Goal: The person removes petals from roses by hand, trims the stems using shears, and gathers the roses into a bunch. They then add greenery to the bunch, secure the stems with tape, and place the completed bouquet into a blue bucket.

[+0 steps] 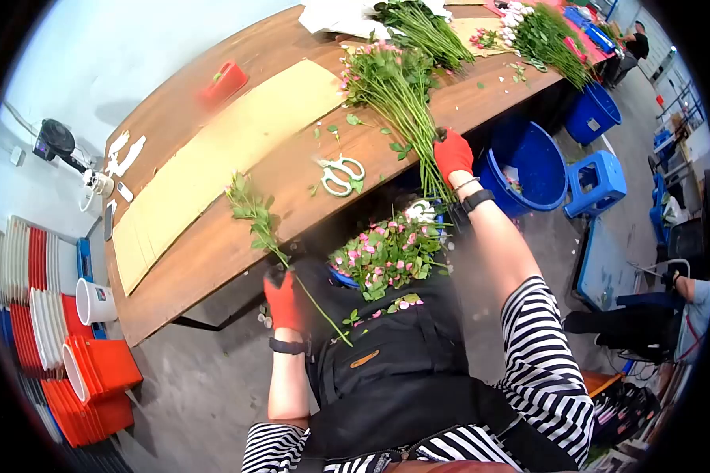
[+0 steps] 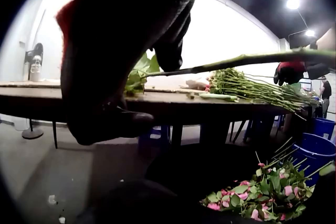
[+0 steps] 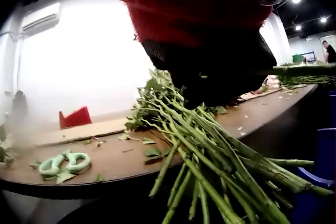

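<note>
The left hand (image 1: pixel 284 306), in a red glove with dark fingers, holds a single leafy rose stem (image 1: pixel 312 299) whose flower end lies over the table. In the left wrist view the stem (image 2: pixel 252 58) runs rightward from that hand (image 2: pixel 121 61). The gloved right hand (image 1: pixel 452 155) is at the cut ends of a large rose bunch (image 1: pixel 394 87). Seen from the right wrist, its curled fingers (image 3: pixel 197 85) sit above the bunch's stems (image 3: pixel 210 150), and one stem (image 3: pixel 302 70) sticks out from them. Green-handled scissors (image 1: pixel 341 175) lie on the table between the hands.
Below the table edge stands a bin of petals and leaves (image 1: pixel 390 256). Blue buckets (image 1: pixel 525 169) and a blue stool (image 1: pixel 597 183) are at the right. On the table (image 1: pixel 205 276) lie cardboard (image 1: pixel 229 142), a red holder (image 1: pixel 227 81) and more flower bunches (image 1: pixel 548 39).
</note>
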{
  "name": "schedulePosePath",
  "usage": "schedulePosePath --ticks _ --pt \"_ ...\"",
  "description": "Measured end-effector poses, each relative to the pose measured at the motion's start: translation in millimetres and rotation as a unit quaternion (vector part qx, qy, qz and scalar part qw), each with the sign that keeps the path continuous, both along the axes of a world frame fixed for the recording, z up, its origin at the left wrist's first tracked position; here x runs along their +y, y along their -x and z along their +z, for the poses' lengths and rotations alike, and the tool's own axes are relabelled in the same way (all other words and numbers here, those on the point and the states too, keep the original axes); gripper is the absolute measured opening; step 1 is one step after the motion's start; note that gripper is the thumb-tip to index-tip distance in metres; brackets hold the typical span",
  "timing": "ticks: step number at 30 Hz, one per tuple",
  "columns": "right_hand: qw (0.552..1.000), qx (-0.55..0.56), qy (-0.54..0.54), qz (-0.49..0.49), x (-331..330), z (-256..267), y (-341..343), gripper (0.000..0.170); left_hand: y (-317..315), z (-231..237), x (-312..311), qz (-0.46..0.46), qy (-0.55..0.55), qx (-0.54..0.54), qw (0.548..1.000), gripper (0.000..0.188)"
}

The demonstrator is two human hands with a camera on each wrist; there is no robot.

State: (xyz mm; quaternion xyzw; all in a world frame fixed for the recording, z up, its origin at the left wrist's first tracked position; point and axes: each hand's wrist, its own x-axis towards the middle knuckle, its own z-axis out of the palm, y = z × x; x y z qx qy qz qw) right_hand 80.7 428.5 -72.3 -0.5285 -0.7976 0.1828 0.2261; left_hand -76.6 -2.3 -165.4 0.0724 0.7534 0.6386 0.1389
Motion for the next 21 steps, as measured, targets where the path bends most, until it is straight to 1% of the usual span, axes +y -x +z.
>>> schedulePosePath --ticks 2,3,5,6,7,8,9,10,11,12,13,14,15,16,17,19,20,21 --pt "1.000 -0.016 0.003 -0.015 4.8 -9.4 1.8 0.028 -4.8 1.6 2.2 -0.048 0.047 -0.104 0.992 0.030" --pt "0.999 -0.026 0.004 -0.021 0.3 -7.4 2.9 0.029 -5.7 7.9 5.4 -0.050 0.021 -0.139 0.989 0.027" --pt "0.988 -0.061 -0.141 -0.027 -11.7 -6.7 3.7 0.037 -7.8 19.9 10.2 -0.053 -0.029 -0.214 0.975 0.023" --pt "0.974 -0.078 -0.212 -0.027 -23.1 -3.8 3.4 0.042 -9.4 24.6 12.3 -0.076 -0.083 -0.219 0.969 0.023" --pt "0.955 -0.094 -0.280 -0.026 -37.4 2.1 4.2 0.047 -9.9 34.8 15.3 -0.100 -0.114 -0.214 0.965 0.023" --pt "0.944 -0.062 -0.324 0.011 -53.9 9.6 4.1 0.052 -10.1 47.3 17.9 -0.119 -0.145 -0.209 0.960 0.023" --pt "0.965 -0.006 -0.248 0.086 -70.0 16.8 6.6 0.051 -10.9 55.2 21.1 -0.134 -0.177 -0.201 0.954 0.024" --pt "0.971 0.050 -0.166 0.163 -87.8 21.9 10.6 0.051 -16.4 58.5 26.5 -0.102 -0.195 -0.202 0.954 0.025" --pt "0.962 0.105 -0.080 0.238 -106.1 21.0 16.0 0.051 -18.6 72.2 35.1 -0.158 -0.159 -0.129 0.966 0.026" --pt "0.946 0.173 0.021 0.274 -125.0 11.3 24.0 0.052 -18.3 65.7 40.9 -0.170 -0.160 -0.113 0.966 0.025" --pt "0.914 0.237 0.122 0.306 -146.3 6.6 33.4 0.053 -19.9 65.6 46.8 -0.183 -0.160 -0.097 0.965 0.025" --pt "0.864 0.283 0.238 0.341 -164.0 6.6 41.6 0.054 -25.7 68.0 52.7 -0.178 -0.179 -0.092 0.963 0.025" --pt "0.800 0.322 0.349 0.368 -181.2 15.8 49.7 0.055 -35.3 82.1 60.6 -0.176 -0.200 -0.088 0.960 0.025" --pt "0.794 0.312 0.352 0.385 -195.3 24.3 57.6 0.056 -44.4 93.9 65.8 -0.145 -0.179 -0.069 0.971 0.026" --pt "0.756 0.368 0.379 0.385 -212.6 45.6 62.0 0.056 -46.6 88.5 68.6 -0.151 -0.161 -0.064 0.973 0.031" --pt "0.718 0.420 0.434 0.346 -229.0 62.3 67.8 0.054 -57.5 60.5 72.3 -0.152 -0.203 -0.052 0.966 0.035" --pt "0.729 0.418 0.414 0.350 -229.1 56.6 69.7 0.053 -60.0 42.1 73.7 -0.150 -0.180 -0.035 0.972 0.036" --pt "0.739 0.415 0.394 0.354 -228.4 49.8 71.5 0.052 -58.5 48.0 72.2 -0.188 -0.170 -0.076 0.964 0.039"
